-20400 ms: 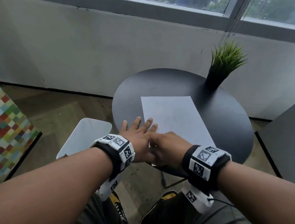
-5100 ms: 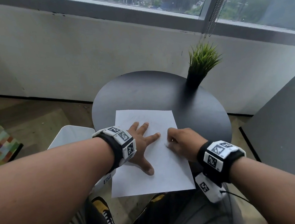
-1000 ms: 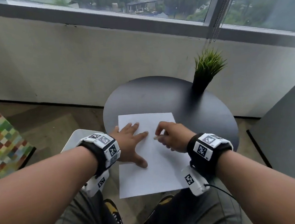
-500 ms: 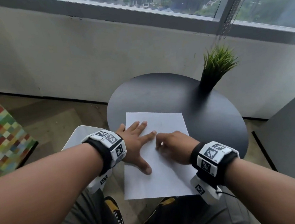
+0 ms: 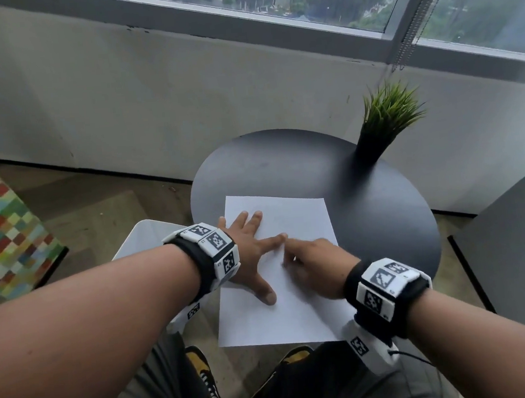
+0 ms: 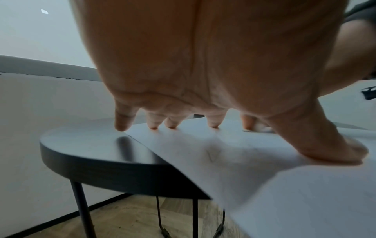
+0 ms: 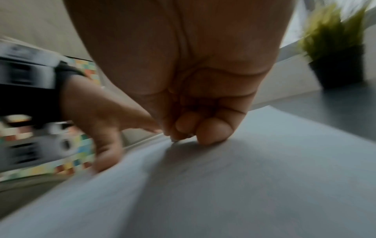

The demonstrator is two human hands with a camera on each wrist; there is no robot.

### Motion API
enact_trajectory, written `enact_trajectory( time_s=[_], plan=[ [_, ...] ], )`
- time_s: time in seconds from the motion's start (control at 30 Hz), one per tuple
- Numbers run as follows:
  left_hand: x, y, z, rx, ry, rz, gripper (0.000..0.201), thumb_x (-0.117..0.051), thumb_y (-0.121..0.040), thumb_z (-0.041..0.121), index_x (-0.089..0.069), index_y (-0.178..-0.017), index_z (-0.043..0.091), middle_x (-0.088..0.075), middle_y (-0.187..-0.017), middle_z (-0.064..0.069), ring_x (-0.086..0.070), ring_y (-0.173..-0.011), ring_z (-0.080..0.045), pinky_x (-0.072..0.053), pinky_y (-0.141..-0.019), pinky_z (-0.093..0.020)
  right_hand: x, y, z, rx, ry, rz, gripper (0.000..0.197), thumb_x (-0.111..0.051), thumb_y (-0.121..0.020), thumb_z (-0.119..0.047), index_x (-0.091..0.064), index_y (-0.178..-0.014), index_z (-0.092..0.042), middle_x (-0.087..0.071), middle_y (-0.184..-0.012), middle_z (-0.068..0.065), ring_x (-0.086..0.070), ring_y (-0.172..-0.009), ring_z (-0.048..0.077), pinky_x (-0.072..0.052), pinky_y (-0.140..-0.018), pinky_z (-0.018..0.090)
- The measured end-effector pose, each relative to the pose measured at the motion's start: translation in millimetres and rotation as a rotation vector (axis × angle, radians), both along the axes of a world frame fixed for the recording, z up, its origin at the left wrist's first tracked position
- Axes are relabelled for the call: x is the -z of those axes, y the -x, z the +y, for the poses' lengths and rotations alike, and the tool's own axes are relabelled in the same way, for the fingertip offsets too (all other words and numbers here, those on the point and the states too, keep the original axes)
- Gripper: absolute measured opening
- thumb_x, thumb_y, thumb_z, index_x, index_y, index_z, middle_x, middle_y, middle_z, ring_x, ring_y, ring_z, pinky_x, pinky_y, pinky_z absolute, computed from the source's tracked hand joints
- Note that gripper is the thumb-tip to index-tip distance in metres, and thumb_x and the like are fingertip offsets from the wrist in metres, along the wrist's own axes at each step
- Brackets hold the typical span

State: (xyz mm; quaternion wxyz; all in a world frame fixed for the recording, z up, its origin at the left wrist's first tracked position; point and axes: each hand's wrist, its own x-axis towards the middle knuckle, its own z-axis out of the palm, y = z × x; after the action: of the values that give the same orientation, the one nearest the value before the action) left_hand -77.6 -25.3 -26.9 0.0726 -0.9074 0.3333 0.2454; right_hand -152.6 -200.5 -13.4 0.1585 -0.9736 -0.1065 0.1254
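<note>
A white sheet of paper (image 5: 297, 218) lies on the round black table (image 5: 367, 208), its near end hanging over the table's edge. My left hand (image 5: 250, 250) rests flat on the sheet's left side with fingers spread; the left wrist view shows its fingertips (image 6: 212, 124) pressing the paper (image 6: 223, 154). My right hand (image 5: 311, 264) sits on the sheet's middle with curled fingers, right beside the left index fingertip. It pinches a small whitish object (image 6: 261, 128) against the paper (image 7: 254, 169). What the object is I cannot tell.
A small green plant in a black pot (image 5: 381, 125) stands at the table's far right. A white seat (image 5: 144, 237) is left of the table, under my left wrist. A multicoloured checkered surface (image 5: 0, 228) is at far left, a dark tabletop (image 5: 518, 240) at right.
My right hand has slid a little across the sheet, ending close to the left index fingertip. The left hand stays pressed flat and the paper has not shifted.
</note>
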Motion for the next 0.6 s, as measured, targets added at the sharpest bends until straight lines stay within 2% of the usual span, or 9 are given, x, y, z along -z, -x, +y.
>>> enact_trajectory(
  time_s=[0.07,0.1,0.2,0.27,0.33,0.4,0.43,0.53,0.6],
  plan=[
    [-1,-1,1,0.009,-0.017,0.003,0.125,-0.064,-0.061,0.091,0.015,-0.152,0.056,0.028,-0.165,-0.009,0.020,-0.153,-0.035,0.000,-0.121,-0.066,2,16,11,-0.165,-0.002,0.036,0.015,-0.044,-0.094,-0.024,-0.055,-0.098,-0.016,-0.066,-0.092,0.010,-0.058,-0.085,0.031,-0.048,-0.074,0.040],
    [-1,-1,1,0.010,-0.019,0.004,0.125,-0.065,-0.061,0.090,0.015,-0.152,0.056,0.028,-0.165,-0.009,0.020,-0.153,-0.035,-0.001,-0.121,-0.066,1,16,10,-0.169,0.016,0.043,0.015,-0.044,-0.094,-0.026,-0.055,-0.098,-0.017,-0.066,-0.092,0.010,-0.058,-0.085,0.031,-0.049,-0.074,0.040],
    [-3,-2,0,0.007,-0.021,-0.006,0.127,-0.067,-0.059,0.089,0.013,-0.152,0.056,0.024,-0.167,-0.010,0.016,-0.154,-0.036,-0.003,-0.121,-0.066,0,-10,-12,0.052,0.088,-0.032,0.014,-0.043,-0.092,-0.029,-0.053,-0.100,-0.023,-0.065,-0.099,0.010,-0.059,-0.088,0.033,-0.051,-0.077,0.039],
    [-3,-1,-2,0.004,-0.028,-0.013,0.128,-0.068,-0.059,0.089,0.013,-0.153,0.055,0.023,-0.167,-0.012,0.015,-0.154,-0.036,-0.003,-0.121,-0.065,0,-12,-14,0.079,0.076,-0.039,0.015,-0.043,-0.092,-0.027,-0.052,-0.102,-0.020,-0.065,-0.098,0.010,-0.058,-0.088,0.033,-0.049,-0.074,0.035],
    [-3,-1,-2,0.009,-0.039,-0.016,0.129,-0.068,-0.059,0.089,0.013,-0.154,0.053,0.023,-0.166,-0.014,0.014,-0.154,-0.038,-0.003,-0.121,-0.065,0,2,4,-0.068,0.048,0.014,0.016,-0.045,-0.092,-0.023,-0.053,-0.105,-0.018,-0.065,-0.095,0.011,-0.057,-0.087,0.033,-0.045,-0.070,0.034],
    [-3,0,-3,0.014,-0.044,-0.021,0.130,-0.068,-0.060,0.088,0.013,-0.154,0.052,0.023,-0.166,-0.014,0.014,-0.154,-0.038,-0.004,-0.121,-0.065,-1,17,17,-0.230,0.057,0.071,0.011,-0.048,-0.091,-0.022,-0.053,-0.100,-0.018,-0.065,-0.093,0.009,-0.055,-0.083,0.031,-0.045,-0.070,0.035],
    [-4,0,-3,0.015,-0.045,-0.020,0.129,-0.068,-0.060,0.088,0.013,-0.154,0.052,0.023,-0.166,-0.014,0.014,-0.154,-0.038,-0.004,-0.121,-0.065,-4,14,13,-0.211,0.085,0.072,0.010,-0.049,-0.091,-0.023,-0.054,-0.099,-0.019,-0.066,-0.094,0.009,-0.054,-0.083,0.030,-0.045,-0.071,0.035],
    [-6,0,-4,0.012,-0.051,-0.016,0.129,-0.069,-0.061,0.087,0.012,-0.154,0.052,0.022,-0.167,-0.014,0.013,-0.154,-0.038,-0.005,-0.121,-0.065,-10,-13,-13,0.073,0.086,0.018,0.014,-0.049,-0.090,-0.024,-0.059,-0.099,-0.020,-0.066,-0.099,0.006,-0.060,-0.093,0.029,-0.050,-0.078,0.034],
    [-7,1,-4,0.013,-0.064,-0.019,0.129,-0.068,-0.061,0.088,0.013,-0.154,0.051,0.022,-0.166,-0.014,0.013,-0.154,-0.038,-0.006,-0.121,-0.065,-11,-12,-9,0.058,0.070,0.066,0.015,-0.049,-0.089,-0.023,-0.062,-0.097,-0.019,-0.068,-0.100,0.004,-0.061,-0.095,0.026,-0.050,-0.081,0.033]
  ],
)
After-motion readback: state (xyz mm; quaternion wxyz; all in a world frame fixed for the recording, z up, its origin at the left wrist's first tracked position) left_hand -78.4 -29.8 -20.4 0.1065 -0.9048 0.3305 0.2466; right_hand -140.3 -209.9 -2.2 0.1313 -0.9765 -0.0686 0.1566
